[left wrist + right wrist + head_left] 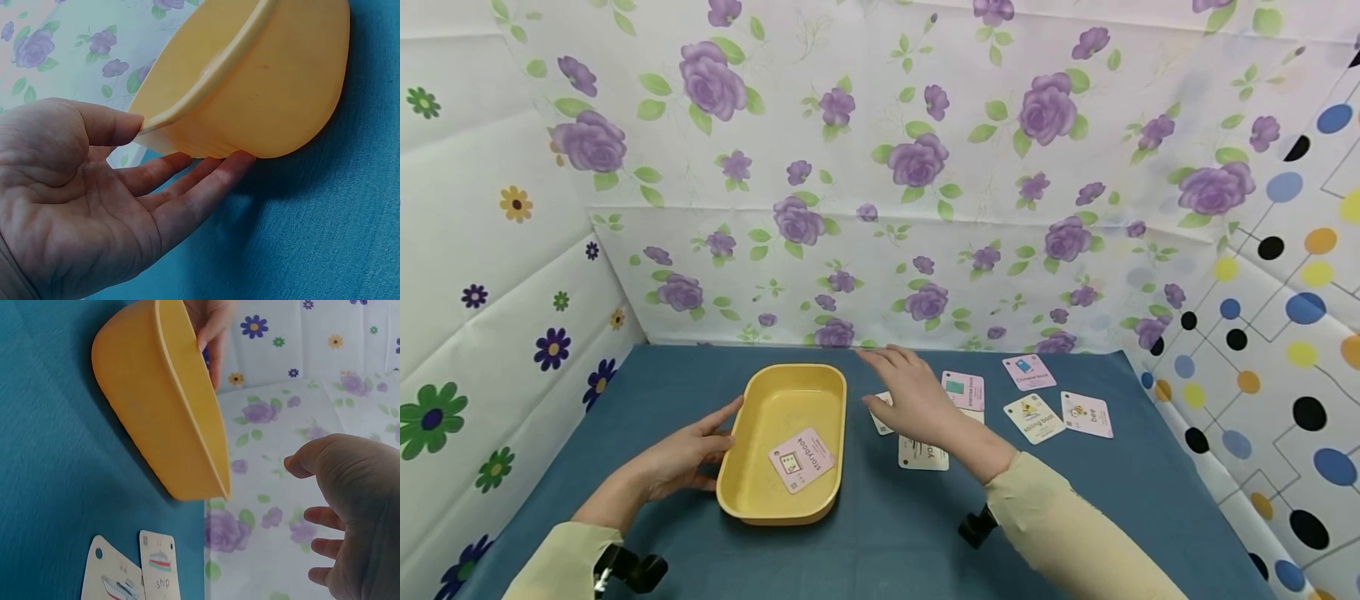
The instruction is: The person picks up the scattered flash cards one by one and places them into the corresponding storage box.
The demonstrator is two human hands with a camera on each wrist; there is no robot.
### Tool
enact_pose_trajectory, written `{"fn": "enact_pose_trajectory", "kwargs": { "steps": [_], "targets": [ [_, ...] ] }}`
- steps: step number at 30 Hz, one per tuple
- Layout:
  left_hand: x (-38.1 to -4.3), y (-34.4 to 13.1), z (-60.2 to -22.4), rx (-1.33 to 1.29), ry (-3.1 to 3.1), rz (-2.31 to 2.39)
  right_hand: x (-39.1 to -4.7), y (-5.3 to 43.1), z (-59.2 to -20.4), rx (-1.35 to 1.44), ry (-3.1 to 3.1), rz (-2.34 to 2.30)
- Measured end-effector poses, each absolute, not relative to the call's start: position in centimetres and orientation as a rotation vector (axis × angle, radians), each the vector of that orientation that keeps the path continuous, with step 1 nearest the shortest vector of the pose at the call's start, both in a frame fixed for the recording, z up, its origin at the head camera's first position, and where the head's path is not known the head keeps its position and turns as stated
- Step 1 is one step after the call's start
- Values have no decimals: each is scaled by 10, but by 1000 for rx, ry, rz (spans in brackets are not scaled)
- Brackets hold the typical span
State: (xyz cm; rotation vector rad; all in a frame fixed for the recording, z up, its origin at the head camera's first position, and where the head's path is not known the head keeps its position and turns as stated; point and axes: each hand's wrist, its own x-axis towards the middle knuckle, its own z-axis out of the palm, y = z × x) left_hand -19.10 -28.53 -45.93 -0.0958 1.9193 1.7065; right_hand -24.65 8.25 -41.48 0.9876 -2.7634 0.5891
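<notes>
My left hand [688, 454] holds the side of a yellow plastic basin [751, 417], thumb at the rim and fingertips against the outer wall. In the left wrist view, that hand's fingers [200, 194] reach under the wall's curve. A pink storybook picture card [801, 460] lies inside the basin, tilted. My right hand [917, 398] is raised over the table right of the basin, fingers spread, nothing held. Below it are a partly covered yacht-like picture card [917, 456] and a pink card [963, 387]. The right wrist view shows a ship card [160, 565].
Further right lie a Chinese book card [1028, 372], a sailing boat card [1033, 418] and a bee card [1086, 415]. They are on a blue cloth-covered table [865, 550]. Flowered and dotted sheets [865, 167] stand along its back and sides.
</notes>
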Motion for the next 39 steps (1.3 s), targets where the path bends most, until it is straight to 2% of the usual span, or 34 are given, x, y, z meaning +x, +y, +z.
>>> {"fn": "enact_pose_trajectory", "kwargs": {
  "steps": [22, 39],
  "targets": [
    [-191, -286, -459, -105, 1906, 1710, -257, 142, -413, 833, -2751, 629],
    [-191, -285, -458, -109, 1912, 1699, -270, 194, -426, 676, -2803, 660]
  ]
}}
